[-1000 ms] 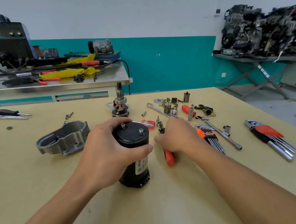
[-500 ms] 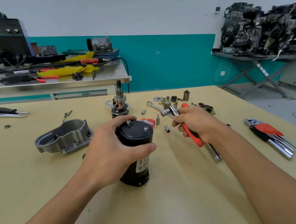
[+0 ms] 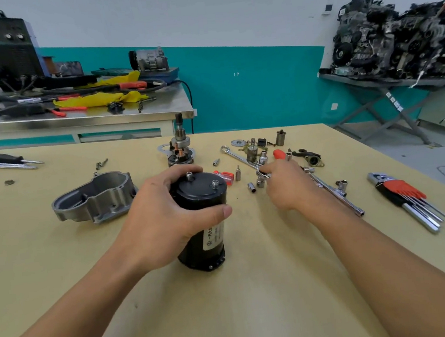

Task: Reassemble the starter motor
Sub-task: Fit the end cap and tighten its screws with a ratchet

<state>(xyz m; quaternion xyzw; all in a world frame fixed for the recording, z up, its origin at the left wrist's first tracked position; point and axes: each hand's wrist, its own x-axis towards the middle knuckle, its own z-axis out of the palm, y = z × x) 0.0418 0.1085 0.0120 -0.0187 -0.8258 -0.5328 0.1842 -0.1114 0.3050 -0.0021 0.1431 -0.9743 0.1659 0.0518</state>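
Yellow tabletop [image 3: 257, 302] holds our work, and the black motor body [image 3: 203, 217] stands upright near its middle. Our left grip [image 3: 163, 221] is wrapped tight round it. Our right grip [image 3: 286, 186] pinches the small ratchet [image 3: 262, 175] just beside it. We think lots is left: the grey housing [image 3: 95, 201] and the gear shaft [image 3: 180, 148] are not on yet.

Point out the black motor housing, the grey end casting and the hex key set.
black motor housing [image 3: 200, 191], head view, on its flat top cap between the two studs.
grey end casting [image 3: 110, 206], head view, on its near outer wall.
hex key set [image 3: 403, 189], head view, on the red holder.
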